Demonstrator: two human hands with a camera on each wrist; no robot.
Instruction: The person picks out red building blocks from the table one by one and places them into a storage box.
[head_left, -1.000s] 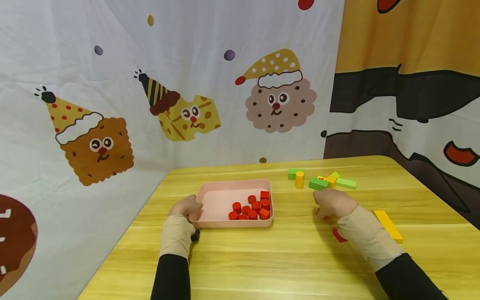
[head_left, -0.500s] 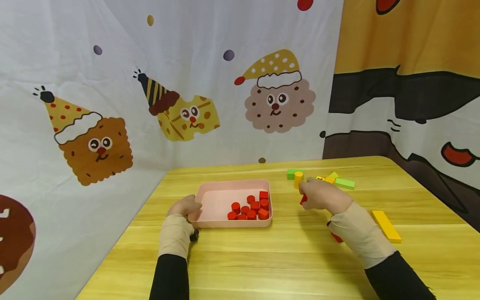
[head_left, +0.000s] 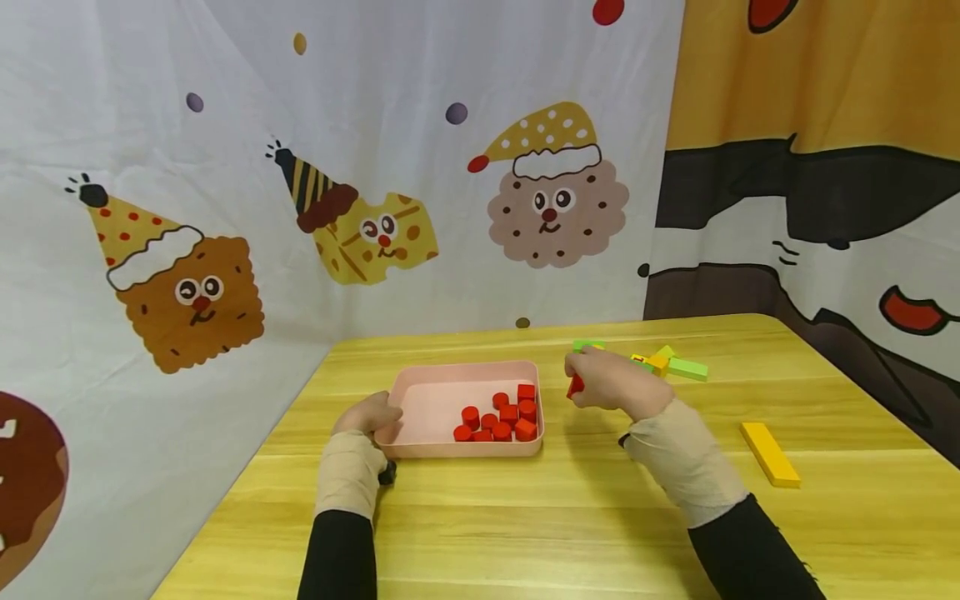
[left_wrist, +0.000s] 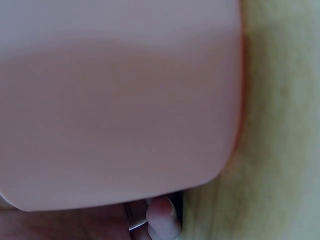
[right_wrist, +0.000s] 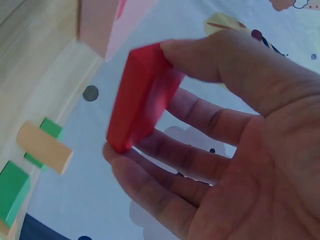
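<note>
My left hand (head_left: 367, 414) grips the left end of a shallow pink tray (head_left: 465, 449), its fingers over the rim. Up close in the left wrist view, the tray's pink wall (left_wrist: 120, 120) fills most of the picture, and a fingertip shows below its edge. Several red cubes and cylinders (head_left: 501, 432) lie in the tray's right part. Just right of the tray, my right hand (head_left: 615, 383) pinches a red block (right_wrist: 137, 97) between thumb and fingertips. That block is tilted, with slanting sides.
A long yellow block (head_left: 771, 455) lies at the right of the table. Green and yellow blocks (head_left: 660, 361) are clustered at the back right. A yellow cylinder (right_wrist: 46, 147) stands by a green block, largely hidden behind my right hand in the head view. A printed curtain (head_left: 450, 317) hangs behind.
My right hand has lifted the red block and moved left with it toward the tray. A second red block on the table has passed out of sight behind the right wrist. The left hand stays put.
</note>
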